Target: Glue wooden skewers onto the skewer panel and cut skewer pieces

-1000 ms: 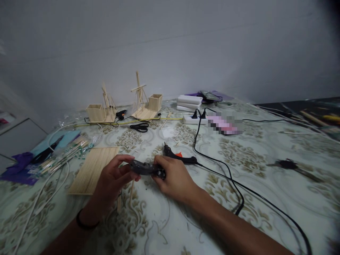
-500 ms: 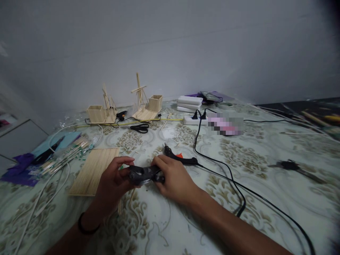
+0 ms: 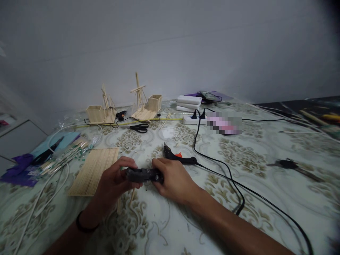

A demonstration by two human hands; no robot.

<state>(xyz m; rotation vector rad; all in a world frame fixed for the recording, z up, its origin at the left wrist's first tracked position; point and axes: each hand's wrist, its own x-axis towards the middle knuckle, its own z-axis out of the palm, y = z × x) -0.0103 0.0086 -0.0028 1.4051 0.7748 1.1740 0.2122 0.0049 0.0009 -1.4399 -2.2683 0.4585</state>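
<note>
Both of my hands grip one dark handled tool (image 3: 142,174), perhaps pliers or cutters, held level just above the patterned tabletop (image 3: 255,198). My left hand (image 3: 114,182) pinches its left end with curled fingers. My right hand (image 3: 174,181) wraps round its right end. A thin wooden stick (image 3: 131,195) lies on the cloth just under the tool. A black glue gun (image 3: 178,157) with an orange trigger lies right behind my right hand, its cable (image 3: 228,177) trailing off to the right.
A mat of joined wooden sticks (image 3: 93,170) lies left of my hands. Packets of sticks (image 3: 62,156), black scissors (image 3: 139,126), two stick models (image 3: 124,106), a power strip (image 3: 193,119) and white boxes (image 3: 189,102) sit farther back. Keys (image 3: 289,164) lie at right.
The tool has turned in my hands and sits a little lower and more level; my fingers have shifted slightly on it. Nothing else on the table has moved.
</note>
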